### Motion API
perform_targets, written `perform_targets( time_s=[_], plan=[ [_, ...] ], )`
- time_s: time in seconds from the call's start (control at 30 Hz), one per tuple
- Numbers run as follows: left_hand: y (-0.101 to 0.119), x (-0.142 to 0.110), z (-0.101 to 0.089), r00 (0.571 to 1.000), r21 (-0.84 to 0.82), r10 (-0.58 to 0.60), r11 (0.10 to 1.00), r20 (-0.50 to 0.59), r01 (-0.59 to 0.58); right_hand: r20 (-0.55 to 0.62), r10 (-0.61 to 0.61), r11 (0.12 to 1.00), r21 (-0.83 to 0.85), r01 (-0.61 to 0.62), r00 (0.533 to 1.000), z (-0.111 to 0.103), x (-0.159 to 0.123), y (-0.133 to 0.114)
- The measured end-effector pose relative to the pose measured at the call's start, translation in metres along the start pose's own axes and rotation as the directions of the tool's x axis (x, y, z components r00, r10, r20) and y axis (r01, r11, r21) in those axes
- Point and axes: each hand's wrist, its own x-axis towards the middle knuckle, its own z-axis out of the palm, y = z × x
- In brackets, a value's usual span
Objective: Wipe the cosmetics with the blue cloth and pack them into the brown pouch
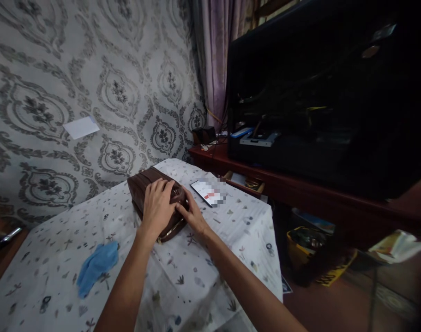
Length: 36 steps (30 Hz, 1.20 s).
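A brown leather bag with gold zippers lies on the cloth-covered table. Spread over its top and near end is my left hand, fingers curved onto the leather. My right hand grips the bag's right side, its thumb near the left hand's fingertips. The fingers of the right hand are partly hidden behind the bag. Just right of the bag rests a phone with a lit screen, partly blurred out. On the left of the table a crumpled blue cloth lies apart from both hands.
Patterned wallpaper with a white paper on it rises behind the table. A large dark television stands on a reddish cabinet with a partly open drawer. A yellow-edged bag sits below on the right.
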Motion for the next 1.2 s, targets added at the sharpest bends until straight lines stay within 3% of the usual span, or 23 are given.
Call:
perform_targets(
  time_s=[0.27, 0.83, 1.2],
  plan=[
    [-0.001, 0.014, 0.0, 0.984, 0.012, -0.165, 0.986, -0.064, 0.166, -0.115, 0.095, 0.993, 0.083, -0.086, 0.989, 0.004, 0.008, 0.011],
    [-0.014, 0.004, -0.002, 0.998, 0.05, 0.004, 0.999, 0.065, -0.008, -0.174, 0.143, 0.979, 0.17, -0.113, 0.974, 0.002, 0.013, 0.005],
    [-0.019, 0.003, 0.001, 0.999, 0.002, 0.015, 1.0, 0.031, -0.016, -0.11, 0.178, 0.966, 0.207, -0.153, 0.978, 0.001, 0.007, -0.004]
  ],
)
